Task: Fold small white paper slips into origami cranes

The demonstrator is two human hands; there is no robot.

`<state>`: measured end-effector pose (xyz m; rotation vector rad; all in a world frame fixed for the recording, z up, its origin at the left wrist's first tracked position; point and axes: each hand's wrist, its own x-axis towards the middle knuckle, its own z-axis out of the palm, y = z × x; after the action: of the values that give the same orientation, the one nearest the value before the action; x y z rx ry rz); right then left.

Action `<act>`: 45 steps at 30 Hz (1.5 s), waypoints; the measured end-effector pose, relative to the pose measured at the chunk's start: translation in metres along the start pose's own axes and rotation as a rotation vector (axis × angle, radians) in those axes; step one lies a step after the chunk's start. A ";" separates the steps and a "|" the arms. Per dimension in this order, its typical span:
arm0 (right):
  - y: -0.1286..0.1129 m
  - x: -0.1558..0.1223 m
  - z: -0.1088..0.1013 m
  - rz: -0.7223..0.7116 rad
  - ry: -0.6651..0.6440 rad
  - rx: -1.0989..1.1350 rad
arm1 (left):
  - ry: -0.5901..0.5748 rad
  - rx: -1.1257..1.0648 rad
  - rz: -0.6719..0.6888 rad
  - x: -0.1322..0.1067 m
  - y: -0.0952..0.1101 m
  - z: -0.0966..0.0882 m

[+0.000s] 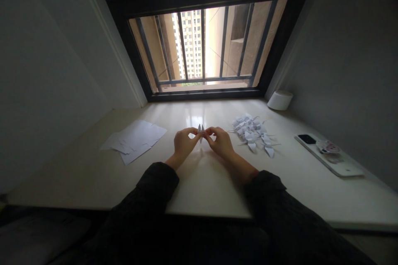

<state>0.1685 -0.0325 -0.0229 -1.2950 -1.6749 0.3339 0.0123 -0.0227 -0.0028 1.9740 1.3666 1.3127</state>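
Note:
My left hand (183,143) and my right hand (220,140) meet over the middle of a pale sill-like table (199,182). Both pinch a small folded white paper piece (200,131) between fingertips, its two points sticking upward. The left hand grips its left side, the right hand its right side. Dark sleeves cover both forearms. A heap of several finished folded paper figures (253,133) lies just right of my right hand. Flat white paper sheets (135,140) lie to the left of my left hand.
A white phone (329,155) with a small round patterned item on it lies at the right. A white round container (280,100) stands at the back right corner. A barred window (203,45) rises behind the table. Walls close in on both sides.

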 end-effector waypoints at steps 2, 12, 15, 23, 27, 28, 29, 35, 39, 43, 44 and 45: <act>-0.004 0.000 0.000 0.019 -0.005 0.093 | 0.014 -0.085 -0.050 0.002 -0.001 0.001; -0.010 -0.004 0.005 0.098 -0.067 0.246 | -0.020 -0.618 -0.326 0.003 0.002 0.008; -0.011 -0.003 0.004 0.136 -0.078 0.291 | -0.015 -0.657 -0.375 0.002 0.004 0.008; -0.010 -0.003 0.003 0.130 -0.060 0.269 | -0.062 -0.641 -0.367 0.002 0.002 0.009; -0.010 -0.003 0.003 0.104 -0.051 0.224 | -0.057 -0.659 -0.362 0.003 -0.001 0.010; -0.009 -0.003 0.003 0.111 -0.054 0.225 | -0.048 -0.672 -0.386 0.003 -0.002 0.010; -0.009 -0.003 0.003 0.126 -0.057 0.229 | -0.036 -0.686 -0.414 0.003 -0.003 0.011; -0.007 -0.002 0.006 0.256 -0.018 0.287 | 0.056 -0.723 -0.471 0.003 -0.004 0.013; -0.009 -0.002 0.007 0.291 -0.014 0.327 | 0.092 -0.722 -0.471 0.002 -0.001 0.012; -0.008 -0.002 0.008 0.309 -0.028 0.349 | 0.120 -0.703 -0.456 0.002 0.004 0.012; -0.008 -0.003 0.008 0.316 -0.031 0.348 | 0.129 -0.697 -0.448 0.001 0.005 0.011; -0.007 -0.003 0.009 0.322 -0.033 0.346 | 0.139 -0.692 -0.439 0.001 0.006 0.011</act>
<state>0.1571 -0.0350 -0.0234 -1.2950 -1.3564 0.8033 0.0250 -0.0221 -0.0031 1.0760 1.1034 1.4562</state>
